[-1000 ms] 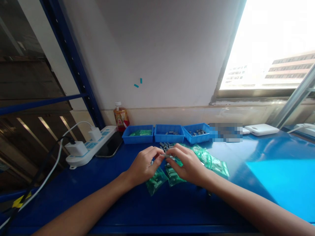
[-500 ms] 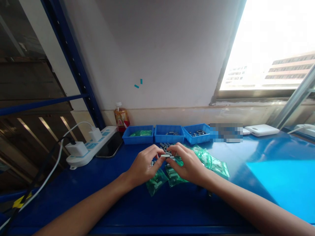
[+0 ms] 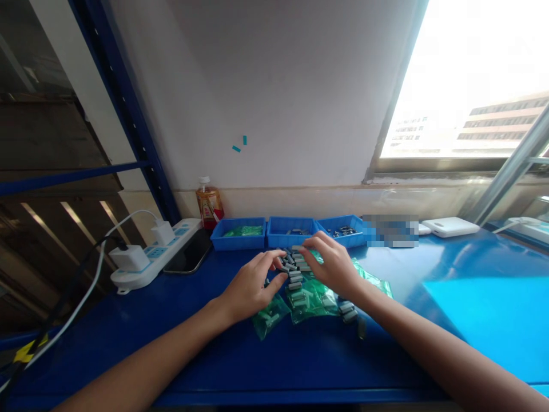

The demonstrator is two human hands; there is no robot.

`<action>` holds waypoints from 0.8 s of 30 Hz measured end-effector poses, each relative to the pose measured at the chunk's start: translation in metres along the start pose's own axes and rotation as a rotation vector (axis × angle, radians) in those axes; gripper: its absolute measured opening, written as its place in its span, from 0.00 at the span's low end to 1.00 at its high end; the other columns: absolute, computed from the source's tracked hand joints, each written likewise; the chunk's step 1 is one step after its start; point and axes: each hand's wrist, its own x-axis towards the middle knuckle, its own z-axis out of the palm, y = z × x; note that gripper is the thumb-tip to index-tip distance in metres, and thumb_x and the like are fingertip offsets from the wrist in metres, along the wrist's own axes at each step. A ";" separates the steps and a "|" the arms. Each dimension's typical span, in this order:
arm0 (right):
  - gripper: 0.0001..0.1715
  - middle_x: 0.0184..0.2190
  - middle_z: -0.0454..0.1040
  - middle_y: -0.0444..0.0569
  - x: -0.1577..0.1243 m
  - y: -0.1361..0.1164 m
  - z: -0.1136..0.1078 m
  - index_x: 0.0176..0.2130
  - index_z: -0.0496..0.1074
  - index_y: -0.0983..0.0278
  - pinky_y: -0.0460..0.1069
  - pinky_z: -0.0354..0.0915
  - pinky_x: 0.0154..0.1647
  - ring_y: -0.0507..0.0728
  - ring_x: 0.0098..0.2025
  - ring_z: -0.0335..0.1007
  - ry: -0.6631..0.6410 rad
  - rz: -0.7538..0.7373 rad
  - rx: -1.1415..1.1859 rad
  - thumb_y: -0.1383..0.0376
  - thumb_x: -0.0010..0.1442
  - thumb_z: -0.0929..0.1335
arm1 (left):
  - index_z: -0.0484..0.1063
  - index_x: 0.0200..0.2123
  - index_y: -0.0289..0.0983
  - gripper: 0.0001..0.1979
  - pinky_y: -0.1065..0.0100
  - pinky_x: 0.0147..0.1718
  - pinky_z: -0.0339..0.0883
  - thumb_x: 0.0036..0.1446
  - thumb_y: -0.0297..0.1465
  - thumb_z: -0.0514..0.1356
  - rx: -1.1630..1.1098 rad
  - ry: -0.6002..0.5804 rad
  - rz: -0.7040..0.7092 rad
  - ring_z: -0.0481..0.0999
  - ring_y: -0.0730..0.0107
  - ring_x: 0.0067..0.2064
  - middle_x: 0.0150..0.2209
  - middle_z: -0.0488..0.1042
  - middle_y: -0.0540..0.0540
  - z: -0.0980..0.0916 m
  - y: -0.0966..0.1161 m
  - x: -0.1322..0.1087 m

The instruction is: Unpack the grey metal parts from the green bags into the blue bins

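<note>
My left hand (image 3: 251, 286) hovers over the blue table with fingers curved and apart, thumb separate, nothing clearly in it. It sits just left of a heap of small grey parts (image 3: 294, 273). My right hand (image 3: 332, 264) reaches forward over the same heap, and its fingertips pinch a small grey part (image 3: 297, 248) at the heap's far end. Green plastic bags of parts (image 3: 309, 300) lie under and in front of both hands, one more bag (image 3: 266, 315) below my left hand. A few loose grey parts (image 3: 348, 312) lie by my right wrist.
Three blue trays stand along the wall: the left tray (image 3: 237, 243) with green bags, the middle tray (image 3: 290, 241) and the right tray (image 3: 329, 224) with grey parts. A bottle (image 3: 210, 204), a power strip (image 3: 151, 260), a phone (image 3: 189, 260) and a white device (image 3: 450, 227) lie around.
Both hands pinched one small grey part together. Now they have parted: my right hand has moved forward to the heap's far end and my left hand has loosened.
</note>
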 end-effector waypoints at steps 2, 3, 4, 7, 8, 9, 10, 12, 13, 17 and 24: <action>0.12 0.31 0.71 0.49 0.007 0.022 0.004 0.36 0.70 0.63 0.49 0.64 0.35 0.56 0.34 0.69 0.076 0.070 -0.096 0.59 0.65 0.62 | 0.61 0.57 0.39 0.20 0.61 0.48 0.65 0.62 0.35 0.53 0.036 -0.016 -0.008 0.71 0.62 0.47 0.45 0.73 0.43 0.004 -0.004 0.002; 0.12 0.31 0.71 0.50 0.009 0.033 0.007 0.36 0.70 0.63 0.50 0.64 0.35 0.57 0.35 0.68 0.092 0.102 -0.141 0.59 0.64 0.63 | 0.62 0.56 0.39 0.19 0.60 0.49 0.65 0.62 0.34 0.53 0.059 -0.031 0.002 0.71 0.61 0.48 0.46 0.73 0.43 0.005 -0.005 0.003; 0.12 0.32 0.71 0.50 0.011 0.043 0.009 0.36 0.70 0.63 0.51 0.64 0.36 0.57 0.36 0.68 0.102 0.121 -0.180 0.58 0.64 0.63 | 0.65 0.54 0.39 0.17 0.60 0.49 0.64 0.62 0.33 0.53 0.087 -0.055 0.017 0.70 0.61 0.49 0.47 0.73 0.43 0.007 -0.007 0.004; 0.11 0.33 0.71 0.51 0.011 0.066 0.016 0.39 0.70 0.63 0.54 0.64 0.39 0.61 0.39 0.66 0.090 0.148 -0.264 0.58 0.62 0.65 | 0.72 0.46 0.41 0.12 0.60 0.47 0.64 0.60 0.32 0.56 0.192 -0.124 0.044 0.70 0.59 0.47 0.47 0.74 0.45 0.007 -0.008 0.006; 0.12 0.35 0.70 0.52 0.010 0.068 0.017 0.40 0.70 0.63 0.55 0.64 0.40 0.62 0.40 0.65 0.082 0.145 -0.267 0.58 0.62 0.65 | 0.73 0.45 0.41 0.11 0.61 0.45 0.64 0.59 0.32 0.57 0.225 -0.136 0.038 0.70 0.59 0.46 0.45 0.74 0.45 0.006 -0.008 0.006; 0.12 0.36 0.70 0.53 0.009 0.069 0.017 0.42 0.69 0.63 0.56 0.64 0.41 0.62 0.41 0.65 0.081 0.136 -0.255 0.58 0.62 0.65 | 0.73 0.44 0.41 0.10 0.61 0.43 0.64 0.58 0.32 0.58 0.255 -0.141 0.026 0.71 0.60 0.45 0.44 0.75 0.46 0.005 -0.008 0.006; 0.12 0.37 0.69 0.53 0.007 0.066 0.017 0.43 0.68 0.63 0.57 0.64 0.42 0.62 0.41 0.64 0.086 0.124 -0.231 0.60 0.62 0.65 | 0.72 0.44 0.40 0.11 0.62 0.42 0.64 0.58 0.32 0.59 0.280 -0.140 0.011 0.71 0.60 0.44 0.42 0.75 0.46 0.003 -0.008 0.006; 0.10 0.38 0.66 0.53 0.005 0.055 0.015 0.44 0.67 0.63 0.57 0.65 0.43 0.62 0.42 0.63 0.110 0.095 -0.168 0.64 0.62 0.64 | 0.72 0.44 0.40 0.11 0.63 0.39 0.63 0.57 0.32 0.59 0.312 -0.135 -0.031 0.71 0.60 0.42 0.39 0.75 0.46 0.001 -0.009 0.006; 0.10 0.39 0.65 0.54 0.004 0.046 0.014 0.44 0.67 0.63 0.56 0.65 0.43 0.61 0.42 0.63 0.120 0.081 -0.135 0.66 0.62 0.63 | 0.72 0.44 0.40 0.11 0.63 0.39 0.62 0.57 0.33 0.59 0.321 -0.133 -0.051 0.71 0.60 0.41 0.37 0.75 0.47 0.001 -0.011 0.006; 0.11 0.38 0.62 0.53 0.000 0.006 0.010 0.43 0.65 0.63 0.53 0.66 0.39 0.58 0.38 0.62 0.099 0.016 -0.024 0.72 0.62 0.59 | 0.74 0.36 0.40 0.07 0.63 0.39 0.61 0.57 0.35 0.60 0.332 -0.129 -0.077 0.71 0.61 0.40 0.36 0.76 0.47 0.001 -0.016 0.005; 0.15 0.34 0.61 0.51 -0.012 -0.025 0.014 0.40 0.65 0.64 0.50 0.64 0.36 0.56 0.35 0.60 -0.014 -0.085 0.089 0.78 0.60 0.56 | 0.73 0.36 0.39 0.07 0.63 0.41 0.63 0.59 0.34 0.57 0.188 -0.073 -0.068 0.71 0.62 0.42 0.36 0.76 0.48 0.003 -0.011 0.007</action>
